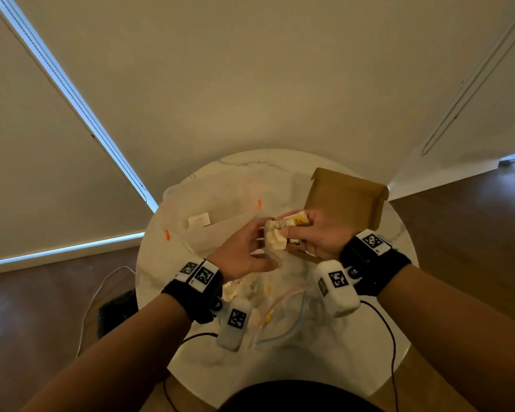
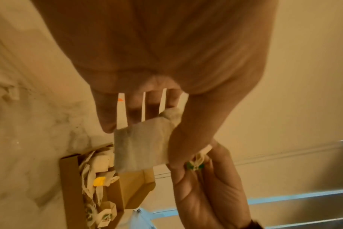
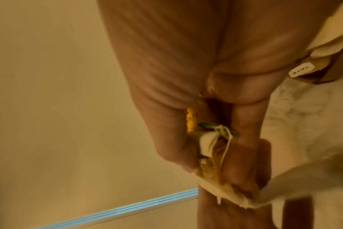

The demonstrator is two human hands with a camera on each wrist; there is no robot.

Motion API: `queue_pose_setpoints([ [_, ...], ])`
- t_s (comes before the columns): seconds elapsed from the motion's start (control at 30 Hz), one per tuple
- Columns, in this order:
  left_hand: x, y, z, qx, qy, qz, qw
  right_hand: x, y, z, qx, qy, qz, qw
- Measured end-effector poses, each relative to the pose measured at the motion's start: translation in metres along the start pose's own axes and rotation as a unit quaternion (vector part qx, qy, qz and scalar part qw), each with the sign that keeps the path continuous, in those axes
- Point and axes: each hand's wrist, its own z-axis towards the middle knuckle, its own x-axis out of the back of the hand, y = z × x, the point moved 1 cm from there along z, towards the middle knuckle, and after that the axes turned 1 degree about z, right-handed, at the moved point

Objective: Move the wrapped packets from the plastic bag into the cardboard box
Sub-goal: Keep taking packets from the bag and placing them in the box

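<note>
Over the middle of the round marble table (image 1: 280, 367) my two hands meet. My right hand (image 1: 320, 233) grips a bunch of wrapped packets (image 1: 295, 223) with strings and green and yellow tags (image 3: 206, 144). My left hand (image 1: 250, 248) reaches into that bunch, and its thumb pinches one pale paper packet (image 2: 143, 142) against spread fingers. The open cardboard box (image 1: 345, 200) stands just behind and under my right hand, with several packets (image 2: 100, 167) inside it. A clear plastic bag (image 1: 208, 230) lies left of the hands.
A second clear zip bag (image 1: 280, 316) with a blue seal lies crumpled near the table's front, below my wrists. Thin cables run from the wrist cameras down past the table edge. Wooden floor and pale walls surround the table.
</note>
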Motion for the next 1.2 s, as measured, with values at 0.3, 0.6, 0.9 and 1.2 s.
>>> queue_pose_setpoints([
  [0.3,0.000,-0.004,0.002,0.047,0.029,-0.111,0.992,-0.004,-0.013,0.006,0.015,-0.006,-0.011,1.000],
  [0.6,0.012,0.005,0.005,0.026,0.038,-0.095,0.994,-0.005,-0.007,0.008,-0.018,-0.045,-0.025,0.998],
  [0.9,0.004,0.009,0.006,0.007,0.122,-0.022,0.992,-0.009,-0.010,0.007,0.012,0.012,-0.202,0.979],
  [1.2,0.003,0.011,0.008,0.003,0.139,-0.010,0.990,-0.008,-0.012,0.007,0.026,0.067,-0.216,0.974],
])
